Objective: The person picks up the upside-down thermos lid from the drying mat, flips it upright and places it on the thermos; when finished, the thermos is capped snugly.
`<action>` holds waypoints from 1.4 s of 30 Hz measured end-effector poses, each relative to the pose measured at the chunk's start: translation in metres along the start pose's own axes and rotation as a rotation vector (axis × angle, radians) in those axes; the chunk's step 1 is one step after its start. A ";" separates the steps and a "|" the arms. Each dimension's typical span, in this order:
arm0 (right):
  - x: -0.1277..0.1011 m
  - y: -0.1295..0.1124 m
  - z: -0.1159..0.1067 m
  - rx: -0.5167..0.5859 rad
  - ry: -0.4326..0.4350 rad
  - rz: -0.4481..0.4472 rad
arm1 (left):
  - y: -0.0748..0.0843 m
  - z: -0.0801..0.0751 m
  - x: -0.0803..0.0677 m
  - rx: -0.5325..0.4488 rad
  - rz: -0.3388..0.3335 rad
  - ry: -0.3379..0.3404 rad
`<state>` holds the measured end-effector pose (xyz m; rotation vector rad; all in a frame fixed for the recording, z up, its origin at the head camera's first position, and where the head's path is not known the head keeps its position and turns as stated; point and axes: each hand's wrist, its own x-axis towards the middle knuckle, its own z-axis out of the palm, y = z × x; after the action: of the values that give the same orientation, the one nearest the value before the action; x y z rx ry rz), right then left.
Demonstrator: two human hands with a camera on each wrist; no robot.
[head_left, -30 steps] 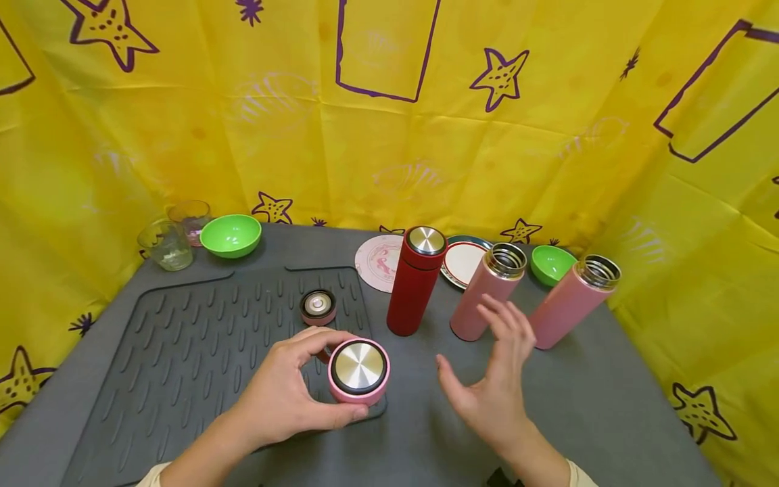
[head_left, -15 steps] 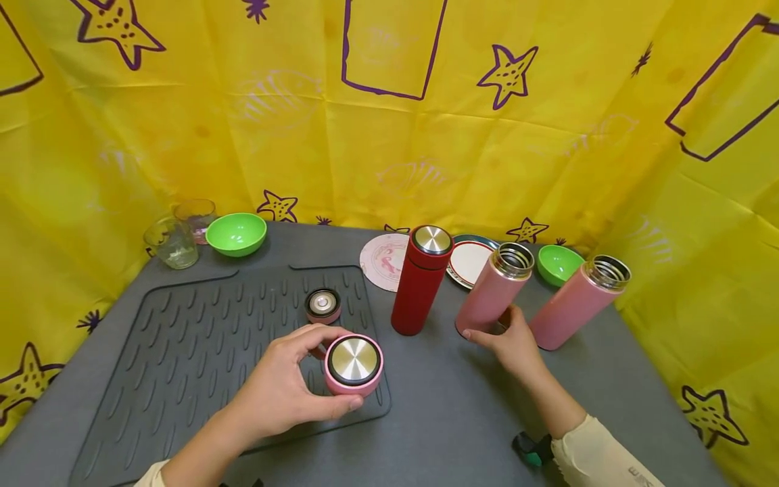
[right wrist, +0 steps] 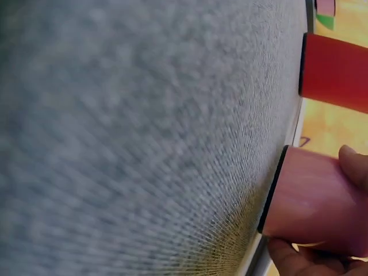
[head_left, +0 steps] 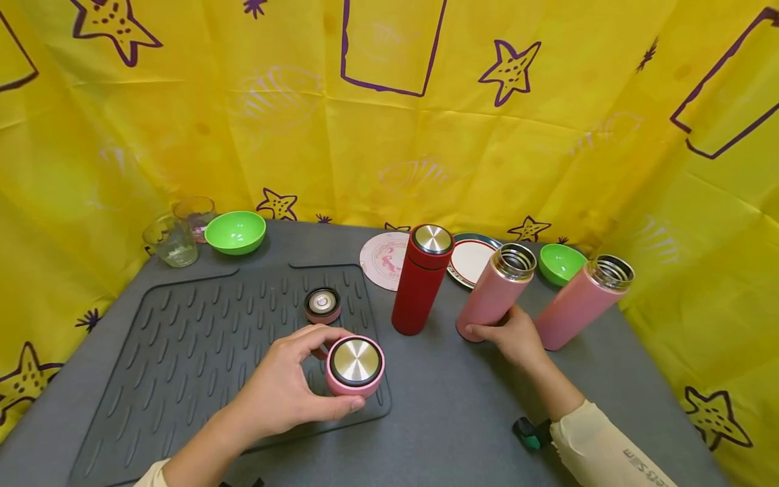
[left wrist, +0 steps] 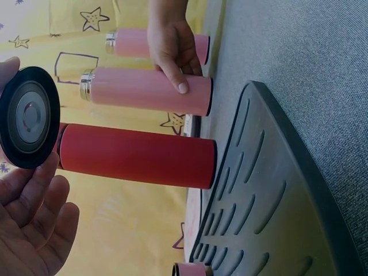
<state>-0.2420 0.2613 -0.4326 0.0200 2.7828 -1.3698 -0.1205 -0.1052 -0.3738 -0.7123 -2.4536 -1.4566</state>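
Left hand (head_left: 286, 392) fingers pinch pink lid (head_left: 356, 365); right hand (head_left: 514, 336) wraps open pink bottle (head_left: 494, 292) base. Risk: low grip tips bottle against red bottle (head_left: 421, 282).

pink lid (head_left: 356, 366): brushed-metal top | pink bottle (head_left: 494, 292): matt body, shiny steel rim | mat (head_left: 182, 352): ribbed rubber

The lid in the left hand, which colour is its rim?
Pink, around a round steel top; head view shows it best.
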 end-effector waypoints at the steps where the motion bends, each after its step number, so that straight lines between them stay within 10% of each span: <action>1: -0.001 0.000 0.000 -0.002 0.001 -0.004 | 0.000 0.000 0.000 0.001 -0.002 -0.002; 26: -0.101 -0.022 0.037 -0.041 -0.032 -0.156 | 0.006 0.006 0.007 0.011 0.009 -0.011; 42: -0.121 -0.027 0.047 0.002 -0.065 -0.209 | 0.035 0.014 0.035 -0.079 0.097 -0.035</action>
<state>-0.1206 0.2086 -0.4348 -0.3185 2.7944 -1.3863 -0.1326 -0.0687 -0.3398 -0.8669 -2.3627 -1.5238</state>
